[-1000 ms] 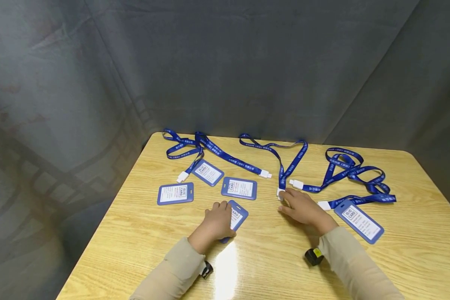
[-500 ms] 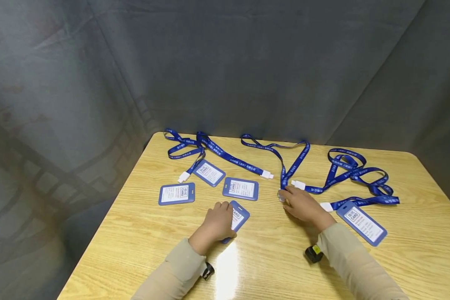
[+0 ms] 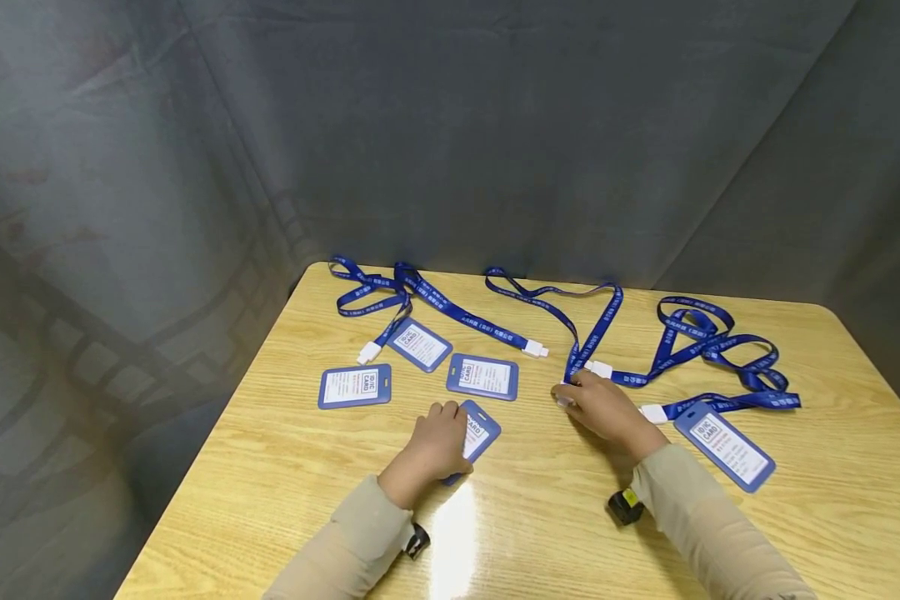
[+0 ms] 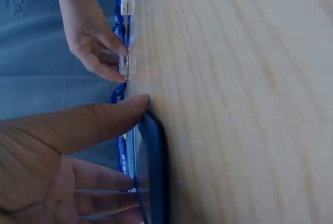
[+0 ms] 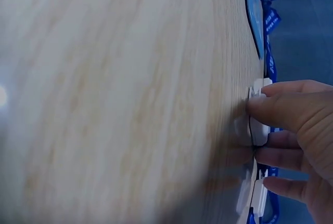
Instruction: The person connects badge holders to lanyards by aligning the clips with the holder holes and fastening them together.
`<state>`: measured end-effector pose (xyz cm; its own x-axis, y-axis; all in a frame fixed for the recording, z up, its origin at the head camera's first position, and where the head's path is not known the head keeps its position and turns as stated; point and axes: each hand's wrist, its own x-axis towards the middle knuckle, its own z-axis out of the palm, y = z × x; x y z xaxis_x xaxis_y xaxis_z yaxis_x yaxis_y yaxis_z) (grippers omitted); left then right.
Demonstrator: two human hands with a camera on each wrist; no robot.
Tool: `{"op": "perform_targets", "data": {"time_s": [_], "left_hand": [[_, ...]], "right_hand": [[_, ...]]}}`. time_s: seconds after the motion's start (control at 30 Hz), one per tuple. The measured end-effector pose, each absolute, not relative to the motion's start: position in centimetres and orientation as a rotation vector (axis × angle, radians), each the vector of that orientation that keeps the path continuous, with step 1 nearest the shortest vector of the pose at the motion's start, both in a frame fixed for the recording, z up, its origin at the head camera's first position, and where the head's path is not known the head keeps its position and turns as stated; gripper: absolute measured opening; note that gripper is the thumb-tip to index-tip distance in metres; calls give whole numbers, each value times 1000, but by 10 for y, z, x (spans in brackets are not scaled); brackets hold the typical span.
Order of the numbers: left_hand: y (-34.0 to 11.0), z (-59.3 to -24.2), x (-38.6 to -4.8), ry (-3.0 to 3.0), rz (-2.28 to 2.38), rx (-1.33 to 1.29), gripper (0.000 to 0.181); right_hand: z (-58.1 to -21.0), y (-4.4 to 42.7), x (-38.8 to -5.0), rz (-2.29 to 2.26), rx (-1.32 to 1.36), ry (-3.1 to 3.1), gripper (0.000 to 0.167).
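My left hand (image 3: pixel 435 442) grips a blue ID card holder (image 3: pixel 479 431) that lies on the wooden table, covering much of its left side. In the left wrist view the thumb (image 4: pixel 119 117) meets one edge of that holder, with the other fingers across from it. Farther right, my right hand (image 3: pixel 611 412) pinches the white plastic clip (image 5: pixel 260 130) of a blue lanyard (image 3: pixel 598 332) between thumb and fingers. The lanyard's strap loops away toward the table's back edge. In the head view the fingers hide most of the clip.
Three more card holders lie left of centre, including a nearer one (image 3: pixel 354 387) and a middle one (image 3: pixel 482 377). Another card holder (image 3: pixel 726 447) is at the right. Blue lanyards with white clips, such as a left one (image 3: pixel 465 317) and a right one (image 3: pixel 693 343), spread along the back.
My right hand has shifted slightly with the clip, which now points more to the left, and the strap's near end has moved a little right. My left hand keeps its place on the card holder.
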<state>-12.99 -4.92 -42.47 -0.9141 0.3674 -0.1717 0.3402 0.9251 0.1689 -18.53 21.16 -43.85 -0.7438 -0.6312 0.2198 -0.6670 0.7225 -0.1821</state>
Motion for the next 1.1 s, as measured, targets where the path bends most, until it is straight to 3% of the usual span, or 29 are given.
{"op": "perform_targets", "data": {"time_s": [0.37, 0.8, 1.1], "left_hand": [[-52, -425, -130, 2881, 246, 579, 80], [-49, -423, -139, 2798, 450, 404, 60], [-48, -424, -139, 2794, 375, 411, 66]], "right_hand": [[-444, 208, -180, 451, 1017, -2814, 21], [-442, 202, -182, 503, 1012, -2877, 20], [-443, 199, -181, 563, 1045, -2860, 21]]}}
